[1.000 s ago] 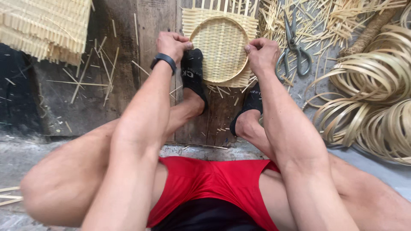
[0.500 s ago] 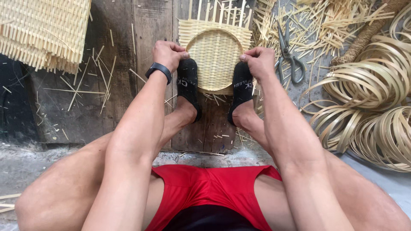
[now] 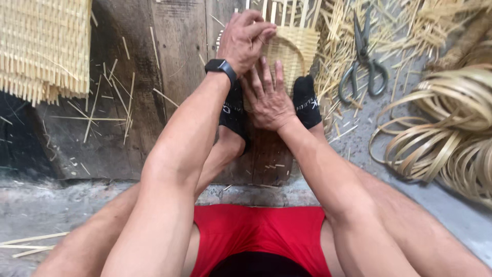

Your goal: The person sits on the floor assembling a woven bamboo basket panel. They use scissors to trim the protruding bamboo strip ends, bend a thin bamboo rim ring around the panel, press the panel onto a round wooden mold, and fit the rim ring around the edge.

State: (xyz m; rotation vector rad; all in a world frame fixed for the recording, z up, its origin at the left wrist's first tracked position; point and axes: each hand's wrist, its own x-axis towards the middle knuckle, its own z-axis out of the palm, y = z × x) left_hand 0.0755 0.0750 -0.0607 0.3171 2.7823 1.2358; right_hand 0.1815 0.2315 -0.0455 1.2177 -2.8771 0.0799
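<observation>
Basket (image 3: 289, 48) looking light, springy, loose strips snappable. Left hand (image 3: 246, 38) pinching its rim near board's (image 3: 169, 61) far edge, right hand (image 3: 266, 100) pressing flat, fingers spread. You're best gripping woven rim.

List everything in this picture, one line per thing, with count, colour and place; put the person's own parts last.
woven basket: one, pale yellow, unfinished with loose upright strips, top centre between the feet.
woven mat: one, pale yellow, top left.
scissors: one pair, dark grey metal, right of the basket.
coiled bamboo strips: a pile, tan, far right.
loose bamboo slivers: many, pale, scattered on the boards.
wooden boards: several, dark brown, under the work.
smartwatch: one, black, on the left wrist.
black socks: two, on both feet, flanking the basket.
red shorts: one pair, bottom centre.
left hand: gripping the basket rim.
right hand: flat, fingers spread against the basket's near side.
</observation>
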